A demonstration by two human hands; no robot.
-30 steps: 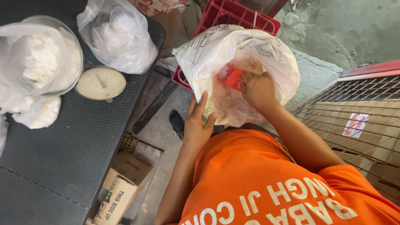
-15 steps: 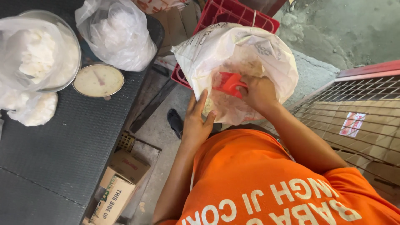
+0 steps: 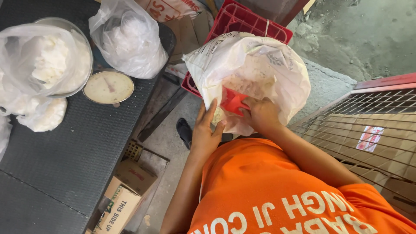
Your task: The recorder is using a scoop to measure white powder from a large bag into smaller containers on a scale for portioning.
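A large white sack (image 3: pixel 255 69) stands open in front of me, resting by a red plastic crate (image 3: pixel 242 21). My right hand (image 3: pixel 262 115) reaches into the sack's mouth and grips a red plastic scoop (image 3: pixel 234 102). My left hand (image 3: pixel 207 132) lies flat against the sack's near edge, holding it open. Pale granular contents show inside the sack. My orange shirt fills the lower frame.
A dark table (image 3: pixel 65 143) at the left carries a round dial scale (image 3: pixel 108 86), a metal bowl lined with a plastic bag of white stuff (image 3: pixel 47 56), and more filled clear bags (image 3: pixel 130 41). Cardboard boxes (image 3: pixel 123 199) sit below. A wire rack (image 3: pixel 368 130) stands right.
My right hand has pushed the red scoop lower into the sack. The left hand stays on the sack's edge.
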